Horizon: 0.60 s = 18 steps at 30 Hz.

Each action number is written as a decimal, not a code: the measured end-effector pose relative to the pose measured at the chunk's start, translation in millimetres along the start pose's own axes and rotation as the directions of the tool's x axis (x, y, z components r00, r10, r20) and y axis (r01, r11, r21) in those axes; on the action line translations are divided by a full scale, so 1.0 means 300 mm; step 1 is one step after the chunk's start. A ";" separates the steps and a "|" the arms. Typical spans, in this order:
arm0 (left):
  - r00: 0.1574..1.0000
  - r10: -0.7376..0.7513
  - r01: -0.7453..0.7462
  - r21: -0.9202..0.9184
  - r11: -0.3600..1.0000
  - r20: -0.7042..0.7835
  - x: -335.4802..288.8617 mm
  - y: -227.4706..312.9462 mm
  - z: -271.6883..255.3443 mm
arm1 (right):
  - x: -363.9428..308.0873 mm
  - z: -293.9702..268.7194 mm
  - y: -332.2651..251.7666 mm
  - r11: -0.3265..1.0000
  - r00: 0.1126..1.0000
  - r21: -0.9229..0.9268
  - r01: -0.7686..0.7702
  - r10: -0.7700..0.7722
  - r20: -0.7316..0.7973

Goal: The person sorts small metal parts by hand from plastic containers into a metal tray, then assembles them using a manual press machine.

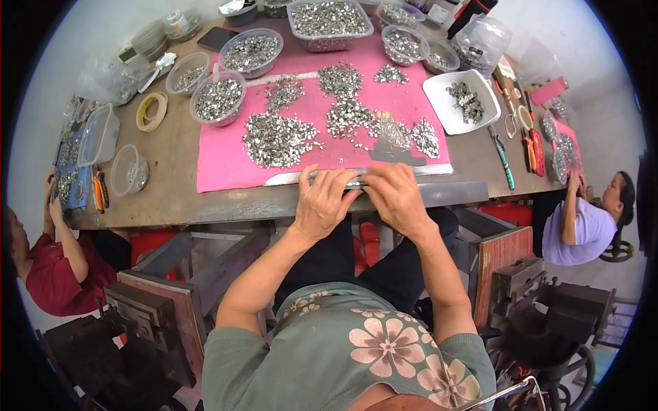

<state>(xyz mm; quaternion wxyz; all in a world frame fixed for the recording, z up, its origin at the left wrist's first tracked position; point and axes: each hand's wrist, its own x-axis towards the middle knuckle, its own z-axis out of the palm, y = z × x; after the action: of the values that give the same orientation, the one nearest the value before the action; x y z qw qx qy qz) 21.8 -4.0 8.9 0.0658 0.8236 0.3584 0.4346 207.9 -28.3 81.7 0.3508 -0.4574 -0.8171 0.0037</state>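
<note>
At the front edge of the table, my left hand and my right hand meet, both with fingers pinched closed. A small silvery metal piece shows between their fingertips; the fingers cover most of it. Just beyond lies a pink mat with loose piles of small metal parts. The largest pile is at its left, others in the middle. Thin pins and a small heap lie to the right. One tiny part sits alone near my fingers.
Tubs of metal parts and a large box line the back. A white tray, a green-handled tool and pliers are rightward; a tape roll is leftward. People work at both sides.
</note>
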 end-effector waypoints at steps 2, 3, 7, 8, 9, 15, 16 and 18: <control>1.000 0.004 -0.005 0.021 1.000 0.012 0.003 0.000 -0.003 | 0.017 -0.131 -0.074 0.995 0.983 0.063 -0.080 0.089 -0.158; 1.000 0.016 -0.017 0.034 0.999 0.013 0.004 0.002 -0.005 | 0.007 -0.231 -0.128 0.986 0.958 0.148 -0.081 0.118 -0.262; 0.997 0.049 -0.054 0.091 0.994 0.057 0.008 0.002 -0.009 | -0.067 -0.542 -0.365 0.496 0.185 0.031 0.868 -0.265 -0.946; 0.998 0.040 -0.044 0.080 0.996 0.045 0.010 0.003 -0.008 | -0.089 -0.596 -0.436 0.442 0.237 0.021 0.897 -0.441 -0.866; 0.999 0.035 -0.037 0.067 0.997 0.036 0.010 0.004 -0.008 | -0.103 -0.623 -0.487 0.464 0.290 0.020 0.885 -0.518 -0.805; 1.000 0.022 -0.023 0.068 0.997 0.023 0.014 0.009 -0.012 | -0.147 -0.659 -0.621 0.403 0.193 -0.092 0.910 -0.610 -0.769; 0.999 0.028 -0.029 0.069 0.997 0.019 0.015 0.008 -0.012 | -0.156 -0.657 -0.628 0.409 0.181 -0.117 0.905 -0.620 -0.764; 0.999 0.026 -0.027 0.072 0.997 0.022 0.014 0.007 -0.013 | -0.175 -0.661 -0.637 0.417 0.170 -0.150 0.897 -0.636 -0.753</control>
<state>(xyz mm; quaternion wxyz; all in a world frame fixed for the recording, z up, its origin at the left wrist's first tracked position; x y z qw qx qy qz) 21.3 -3.5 15.0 0.0338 0.8345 0.3625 0.4136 197.6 -241.4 263.8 0.6583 0.1355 -0.7075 -0.2187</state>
